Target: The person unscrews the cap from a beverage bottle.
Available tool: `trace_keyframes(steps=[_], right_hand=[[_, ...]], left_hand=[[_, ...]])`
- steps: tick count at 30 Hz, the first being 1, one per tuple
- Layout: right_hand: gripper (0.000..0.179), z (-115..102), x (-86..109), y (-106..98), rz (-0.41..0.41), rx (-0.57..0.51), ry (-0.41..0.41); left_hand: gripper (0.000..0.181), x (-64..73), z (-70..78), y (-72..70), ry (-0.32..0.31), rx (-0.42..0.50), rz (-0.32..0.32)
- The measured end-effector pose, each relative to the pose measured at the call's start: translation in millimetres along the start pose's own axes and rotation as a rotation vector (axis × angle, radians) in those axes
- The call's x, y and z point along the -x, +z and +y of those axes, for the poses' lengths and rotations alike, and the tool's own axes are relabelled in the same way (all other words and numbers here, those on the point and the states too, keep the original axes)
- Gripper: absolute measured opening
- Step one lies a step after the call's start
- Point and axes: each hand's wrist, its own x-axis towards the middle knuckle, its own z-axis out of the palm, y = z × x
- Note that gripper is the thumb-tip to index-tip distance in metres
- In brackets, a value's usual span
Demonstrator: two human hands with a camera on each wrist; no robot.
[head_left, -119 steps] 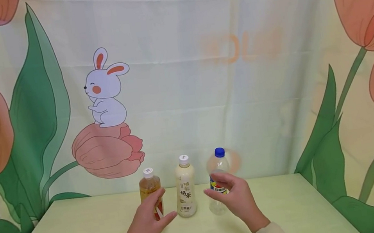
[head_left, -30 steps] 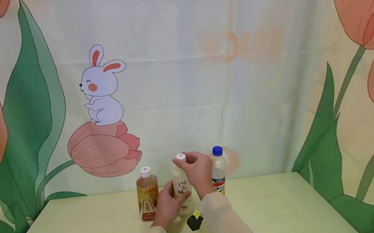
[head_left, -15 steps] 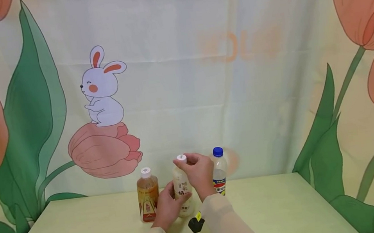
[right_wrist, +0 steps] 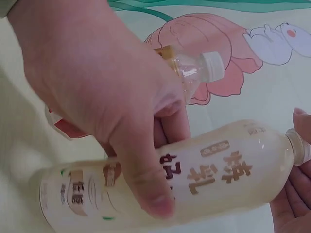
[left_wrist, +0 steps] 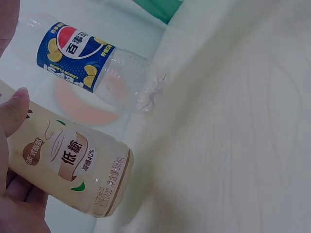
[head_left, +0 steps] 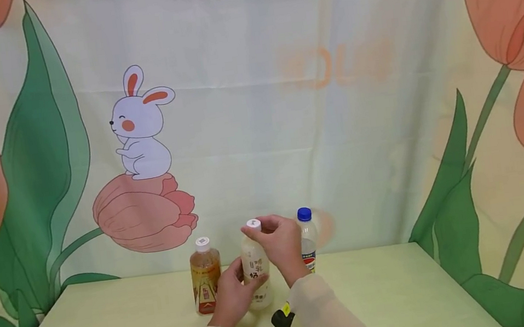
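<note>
A cream-coloured milk tea bottle (head_left: pixel 252 250) stands upright at the middle of the table, between two other bottles. My left hand (head_left: pixel 233 293) grips its lower body, thumb across the front; the left wrist view shows the bottle's base (left_wrist: pixel 104 174) close over the tabletop. The fingers and thumb of my right hand (head_left: pixel 283 242) pinch the white cap (head_left: pixel 253 224) on its neck. In the right wrist view, the left hand (right_wrist: pixel 112 92) wraps the bottle body (right_wrist: pixel 233 170), while the right hand (right_wrist: pixel 296 199) is partly cut off at the right edge.
An amber drink bottle (head_left: pixel 206 278) with a white cap stands left of the milk tea. To the right is a clear Pepsi bottle (head_left: pixel 307 235) with a blue cap, partly behind the right hand. A printed curtain (head_left: pixel 258 131) hangs behind the table (head_left: pixel 383 291).
Four seconds ago both hands were apart in front of the bottles; since then the left has gripped the milk tea bottle and the right its cap. Over the last second they have barely shifted.
</note>
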Motion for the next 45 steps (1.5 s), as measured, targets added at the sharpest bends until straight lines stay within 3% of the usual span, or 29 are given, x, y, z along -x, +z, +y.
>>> trace_keyframes(steps=[10,19,27,32,38,45], right_hand=[[0.037,-16,10.2,-11,-0.05,0.014,0.001],[0.041,-27,25.4,-26,-0.101,0.033,0.013],[0.037,-38,38.1,-38,-0.158,-0.034,-0.039],[0.034,-43,48.9,-46,-0.187,-0.074,-0.036],[0.029,-52,62.8,-52,-0.206,-0.095,-0.042],[0.021,-57,68.9,-54,-0.194,-0.1,-0.096]], left_hand=[[0.062,17.1,14.8,-9.2,-0.017,-0.008,-0.023],[0.063,40.4,28.0,-13.6,0.001,0.002,-0.047],[0.065,60.4,39.3,-18.0,0.018,0.015,-0.068],[0.066,73.0,42.7,-21.1,0.041,0.044,-0.094],[0.068,90.0,48.6,-19.8,-0.014,0.098,-0.101],[0.067,95.5,53.1,-19.8,0.017,0.149,-0.102]])
